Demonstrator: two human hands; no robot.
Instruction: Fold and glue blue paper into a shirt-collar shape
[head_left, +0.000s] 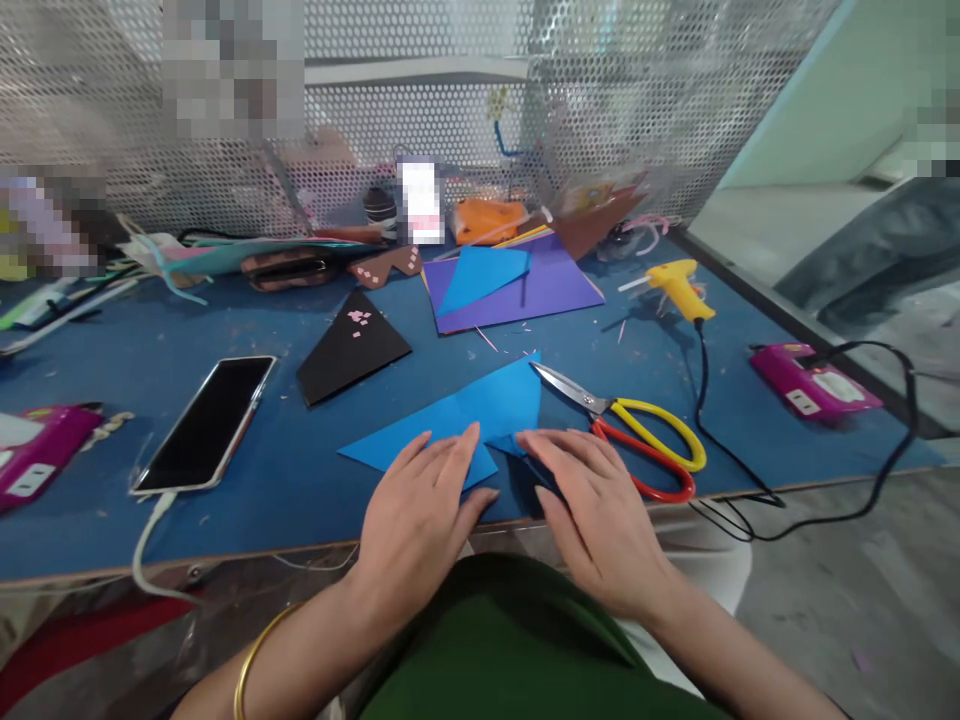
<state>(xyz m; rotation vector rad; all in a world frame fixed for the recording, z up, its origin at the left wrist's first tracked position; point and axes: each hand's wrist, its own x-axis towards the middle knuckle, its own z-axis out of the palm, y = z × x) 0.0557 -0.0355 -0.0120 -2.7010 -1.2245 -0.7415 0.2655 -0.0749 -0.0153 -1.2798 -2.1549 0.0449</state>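
Note:
Near the front edge of the table lies a piece of blue craft sheet (480, 400) with pointed corners. My left hand (416, 505) rests on its near side with fingers stretched out and thumb apart. My right hand (596, 505) is to the right, thumb spread from the fingers, its fingertips at a small blue flap (508, 444) by the sheet's near edge. Whether that flap is part of the sheet or a separate scrap I cannot tell. Scissors (589, 398) with one yellow and one red handle lie just beyond my right hand, blade tips at the sheet's right corner.
A black cut piece (352, 350) with pink bits and a phone (210, 425) on a cable lie left. Purple sheets (562, 285) are behind. A yellow glue gun (682, 287) stands right, its cord running past a magenta box (814, 380). Perforated metal (420, 110) backs the table.

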